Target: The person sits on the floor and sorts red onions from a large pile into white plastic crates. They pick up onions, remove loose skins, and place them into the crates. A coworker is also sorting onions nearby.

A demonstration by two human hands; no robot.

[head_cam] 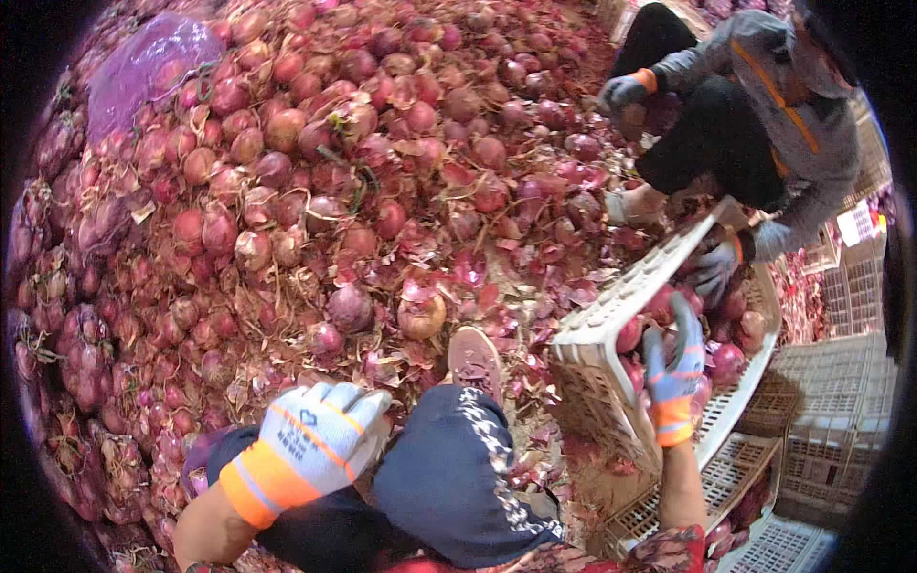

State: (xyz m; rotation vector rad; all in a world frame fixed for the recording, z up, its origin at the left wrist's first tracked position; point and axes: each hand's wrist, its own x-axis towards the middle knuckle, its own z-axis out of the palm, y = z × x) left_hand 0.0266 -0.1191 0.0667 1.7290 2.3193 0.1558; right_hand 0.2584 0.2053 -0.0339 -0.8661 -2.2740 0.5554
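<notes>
Red onions (pixel 351 306) with loose papery skins lie heaped across the ground in front of me. My left hand (pixel 308 437), in a grey and orange work glove, is above my left thigh with its fingers curled; whether it holds anything is hidden. On the right, my gloved right hand (pixel 673 365) reaches over a white slotted plastic crate (pixel 602 394) that holds red onions (pixel 727 364). Its thumb and fingers are spread, and nothing shows between them. The crate is tilted. A co-worker's gloved hand (pixel 714 268) is at the far end of the same crate.
A co-worker (pixel 774 107) in a grey jacket crouches at the upper right, the other gloved hand (pixel 627 92) near the heap. Plastic crates (pixel 834 401) stand at the right. Filled mesh sacks (pixel 86 358) line the left, and a purple mesh bag (pixel 147 71) lies on the heap.
</notes>
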